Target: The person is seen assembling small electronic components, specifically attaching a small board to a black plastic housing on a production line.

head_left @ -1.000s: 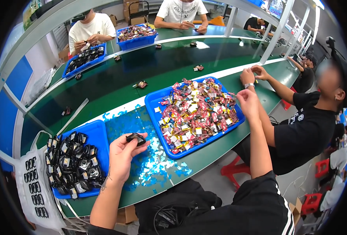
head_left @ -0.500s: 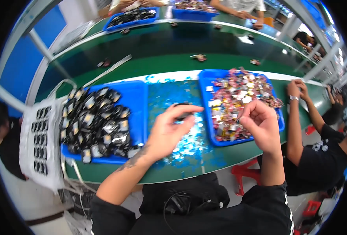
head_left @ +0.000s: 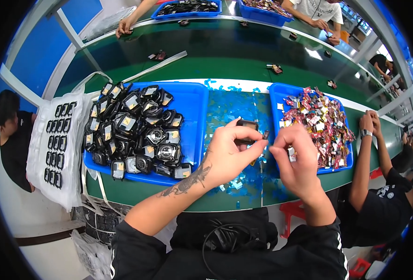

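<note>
My left hand (head_left: 232,151) is closed around a black square watch case (head_left: 247,124), held over the table between two blue trays. At its thumb and fingertips shows a small dark piece (head_left: 266,135), perhaps part of the same item. Close by on the right, my right hand (head_left: 297,161) has its fingers curled into a pinch; what sits in them is too small to name. The left blue tray (head_left: 192,121) holds a heap of black watch cases (head_left: 127,123). Small reddish and gold electronic parts (head_left: 316,119) fill the right blue tray (head_left: 276,100).
Blue film scraps (head_left: 234,105) litter the green table. White foam sheets (head_left: 71,172) with black cases in rows stand at the left. A green conveyor (head_left: 216,65) with scattered parts runs beyond. A co-worker's arms (head_left: 370,140) are at the right; others sit opposite.
The view has shifted, so trays and table appear farther right and left. My hands have come closer together, and the left fingertips now meet at the small dark piece.
</note>
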The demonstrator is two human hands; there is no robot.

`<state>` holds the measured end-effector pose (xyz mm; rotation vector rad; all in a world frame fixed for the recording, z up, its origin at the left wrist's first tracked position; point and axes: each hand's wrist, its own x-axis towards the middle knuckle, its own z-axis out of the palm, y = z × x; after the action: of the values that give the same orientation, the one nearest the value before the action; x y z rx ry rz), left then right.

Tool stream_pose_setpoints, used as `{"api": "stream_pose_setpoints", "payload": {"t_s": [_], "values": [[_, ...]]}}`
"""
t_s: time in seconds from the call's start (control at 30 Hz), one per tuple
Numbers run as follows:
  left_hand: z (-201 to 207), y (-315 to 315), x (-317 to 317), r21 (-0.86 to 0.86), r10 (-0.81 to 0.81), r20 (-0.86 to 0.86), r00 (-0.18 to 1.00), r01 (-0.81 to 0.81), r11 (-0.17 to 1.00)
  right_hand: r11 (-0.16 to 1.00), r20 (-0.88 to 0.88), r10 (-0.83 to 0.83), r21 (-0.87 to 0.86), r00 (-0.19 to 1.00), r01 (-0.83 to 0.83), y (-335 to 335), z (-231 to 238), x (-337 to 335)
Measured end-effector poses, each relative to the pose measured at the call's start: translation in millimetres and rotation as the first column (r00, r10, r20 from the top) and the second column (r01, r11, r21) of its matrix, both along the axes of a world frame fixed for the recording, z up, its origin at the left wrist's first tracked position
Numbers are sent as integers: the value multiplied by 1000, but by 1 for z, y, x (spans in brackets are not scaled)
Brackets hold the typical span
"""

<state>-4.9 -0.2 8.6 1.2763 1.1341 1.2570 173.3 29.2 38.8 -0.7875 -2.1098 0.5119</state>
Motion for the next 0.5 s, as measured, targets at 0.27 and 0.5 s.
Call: {"api": "stream_pose_setpoints", "payload": {"t_s": [0.27,0.5], "values": [[-5,3,0,-75,-166,312,935,198,977,870,-193,100,-458,976,-180,17,-12,10],[-1,-1,4,-60,-86,289,953,108,992,761,-567,-41,-551,822,-342,13,-20,19]]}}
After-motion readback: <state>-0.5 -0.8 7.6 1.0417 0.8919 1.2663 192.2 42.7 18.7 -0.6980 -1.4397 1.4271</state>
